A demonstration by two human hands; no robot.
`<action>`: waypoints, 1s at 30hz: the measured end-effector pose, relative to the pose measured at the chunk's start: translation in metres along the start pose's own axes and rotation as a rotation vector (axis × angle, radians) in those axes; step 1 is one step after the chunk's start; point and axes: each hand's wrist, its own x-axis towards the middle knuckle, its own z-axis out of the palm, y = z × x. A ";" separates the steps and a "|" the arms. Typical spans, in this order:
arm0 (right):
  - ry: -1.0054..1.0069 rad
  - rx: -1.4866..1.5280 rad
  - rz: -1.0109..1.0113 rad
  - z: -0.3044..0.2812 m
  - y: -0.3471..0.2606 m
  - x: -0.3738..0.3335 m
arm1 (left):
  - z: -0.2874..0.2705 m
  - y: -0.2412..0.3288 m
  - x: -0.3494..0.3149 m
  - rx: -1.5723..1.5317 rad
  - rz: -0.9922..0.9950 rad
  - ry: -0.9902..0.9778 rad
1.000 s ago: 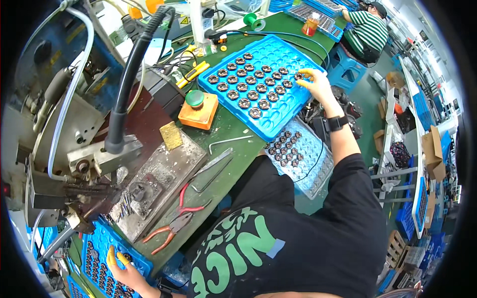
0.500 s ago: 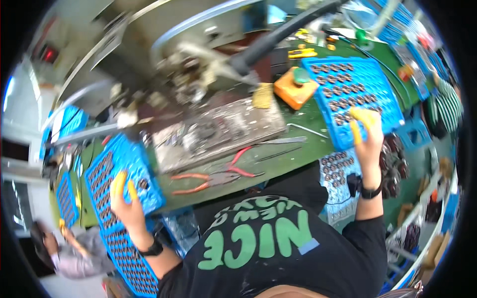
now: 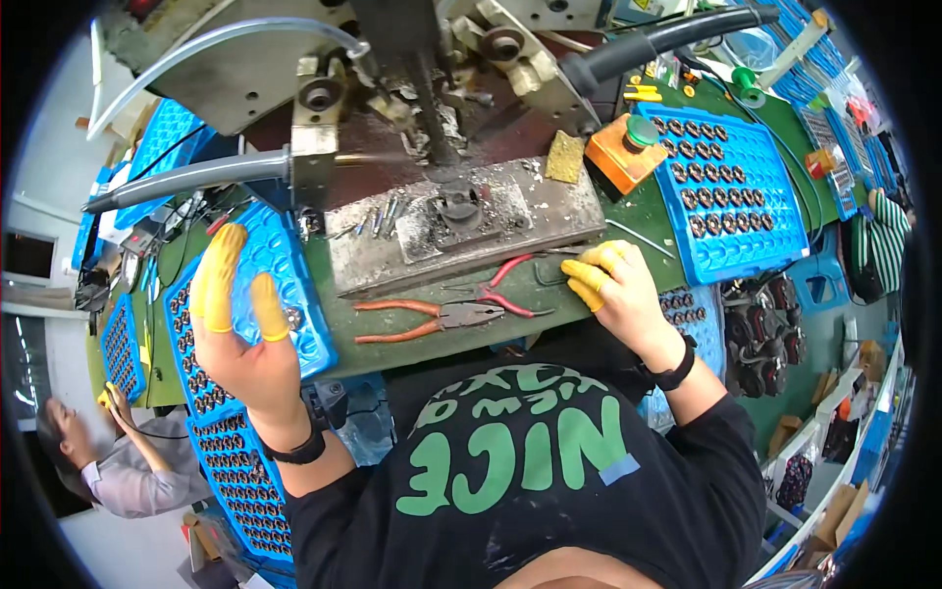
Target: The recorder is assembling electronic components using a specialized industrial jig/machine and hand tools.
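My left hand (image 3: 243,329), yellow covers on its fingers, is raised over the left blue tray (image 3: 316,332); thumb and fingers are apart, with nothing visible between them. On the bench's right part, my right hand (image 3: 623,294), also with yellow finger covers, has its fingers curled together over a thin metal tool (image 3: 551,271). The fingers cover much of that tool, so its kind and the grip are unclear. Left of it lie red-handled pliers (image 3: 505,287) and orange-handled pliers (image 3: 432,319). Behind them is a metal block (image 3: 353,265) with a round die (image 3: 458,204) on top.
A press with grey levers (image 3: 216,177) stands over the block. Right of it are an orange box with a green button (image 3: 625,155), a yellow sponge (image 3: 564,157) and a blue tray (image 3: 726,260) of ring-shaped parts. Another person (image 3: 137,461) sits at far left.
My right hand has come from the right tray to the tool on the bench. My left hand has risen above the left tray. The head view has shifted, showing the press more clearly.
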 end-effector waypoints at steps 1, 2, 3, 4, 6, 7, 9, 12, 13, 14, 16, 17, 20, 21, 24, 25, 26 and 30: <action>-0.008 -0.005 0.012 -0.001 0.002 -0.002 | 0.004 -0.001 0.000 -0.023 0.002 0.002; -0.018 -0.016 0.031 -0.003 0.003 -0.004 | 0.008 -0.002 -0.001 -0.035 -0.002 -0.007; -0.025 -0.025 0.049 -0.005 0.006 -0.005 | 0.012 -0.002 -0.001 -0.047 0.000 -0.010; -0.040 -0.027 0.039 -0.005 0.009 -0.006 | 0.017 -0.003 0.000 -0.057 0.002 -0.014; -0.038 -0.020 0.055 -0.005 0.009 -0.008 | 0.025 -0.001 0.001 -0.102 -0.011 0.006; -0.030 -0.013 0.061 -0.006 0.008 -0.007 | 0.027 0.001 0.003 -0.139 -0.022 0.036; -0.043 -0.022 0.061 -0.008 0.006 -0.002 | 0.032 0.004 0.005 -0.165 -0.014 0.067; -0.055 0.090 0.097 -0.013 0.005 0.006 | 0.033 0.005 0.009 -0.189 -0.042 0.134; -0.055 0.204 0.135 -0.016 0.003 0.009 | 0.030 0.005 0.009 -0.159 -0.026 0.134; -0.063 0.291 0.152 -0.022 0.005 0.010 | 0.028 0.005 0.010 -0.129 -0.010 0.136; -0.102 0.329 0.263 -0.040 -0.002 0.016 | 0.030 0.003 0.011 -0.131 0.004 0.143; -0.090 0.351 0.311 -0.051 -0.006 0.025 | 0.032 0.003 0.011 -0.147 0.019 0.136; -0.085 0.232 0.141 -0.090 -0.018 0.054 | 0.035 0.003 0.012 -0.145 0.078 0.162; -0.059 0.186 0.044 -0.104 -0.025 0.067 | 0.036 0.006 0.015 -0.142 0.110 0.175; 0.026 0.050 -0.251 -0.131 -0.043 0.108 | 0.040 0.014 0.022 -0.131 0.128 0.218; 0.084 -0.065 -0.351 -0.138 -0.053 0.123 | 0.038 0.013 0.022 -0.125 0.129 0.230; 0.050 -0.116 -0.409 -0.146 -0.065 0.137 | 0.036 0.012 0.023 -0.093 0.135 0.251; 0.090 -0.353 -0.667 -0.156 -0.087 0.185 | 0.024 0.020 0.036 -0.015 0.153 0.303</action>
